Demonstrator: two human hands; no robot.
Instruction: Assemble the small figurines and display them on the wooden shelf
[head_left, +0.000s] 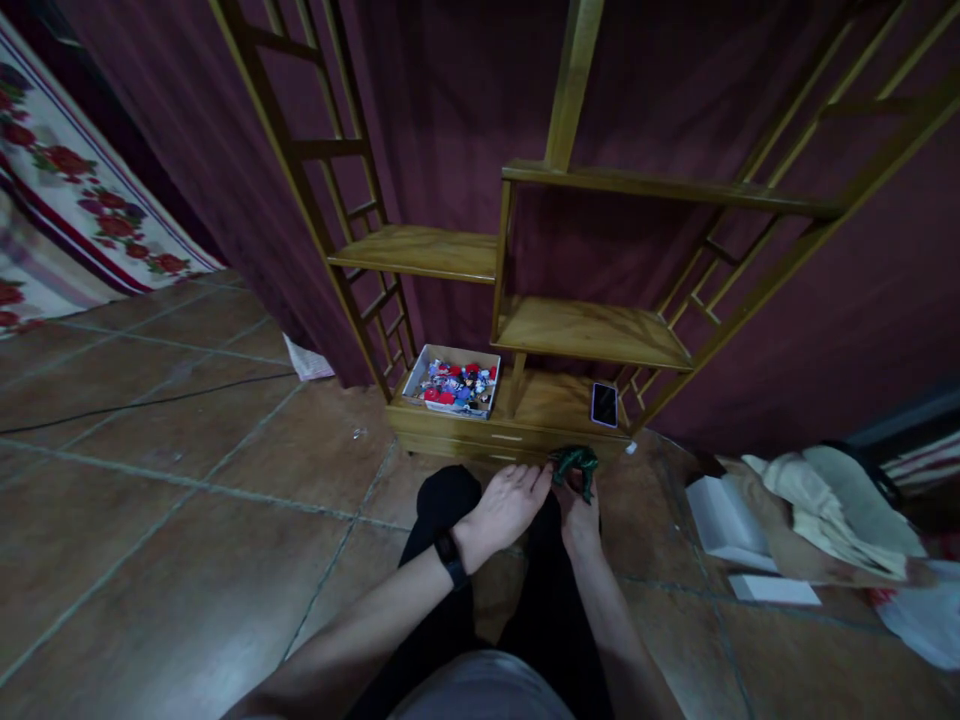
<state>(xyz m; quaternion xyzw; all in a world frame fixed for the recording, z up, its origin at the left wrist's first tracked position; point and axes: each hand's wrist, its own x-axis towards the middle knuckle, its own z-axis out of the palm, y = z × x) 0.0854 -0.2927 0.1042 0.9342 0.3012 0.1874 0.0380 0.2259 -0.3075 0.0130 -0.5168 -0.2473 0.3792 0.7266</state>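
Observation:
My right hand (579, 515) is closed around a dark green, glossy toy figure (576, 466) with bent, limb-like parts; its exact kind is unclear. From the left, my left hand (514, 500) reaches across with its fingertips on the figure's left side, and its thumb is hidden. A black band (450, 558) is on my left wrist. Both hands are above my knees, in front of the low drawer base (450, 432) of a wooden shelf unit. On that base, to the left, stands an open cardboard box (421, 372) full of small red, white and blue figures.
A phone (604, 404) lies at the base's right end. Wooden shelves (592, 330) rise above, against a dark red curtain (442, 120). White boxes (731, 520) and pale cloth (810, 510) are on the right. A black cable (150, 400) crosses the tiled floor (225, 520).

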